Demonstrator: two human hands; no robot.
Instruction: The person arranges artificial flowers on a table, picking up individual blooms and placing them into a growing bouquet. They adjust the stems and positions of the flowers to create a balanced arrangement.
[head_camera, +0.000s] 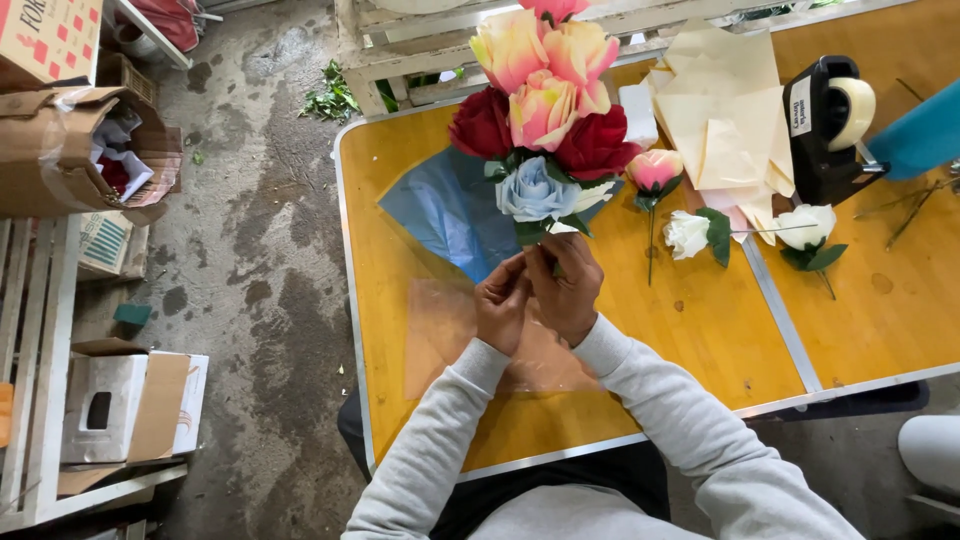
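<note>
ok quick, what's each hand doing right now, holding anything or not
Left hand: closed on the stems of the bouquet, just under the blooms.
Right hand: closed on the same stems, beside the left hand.
</note>
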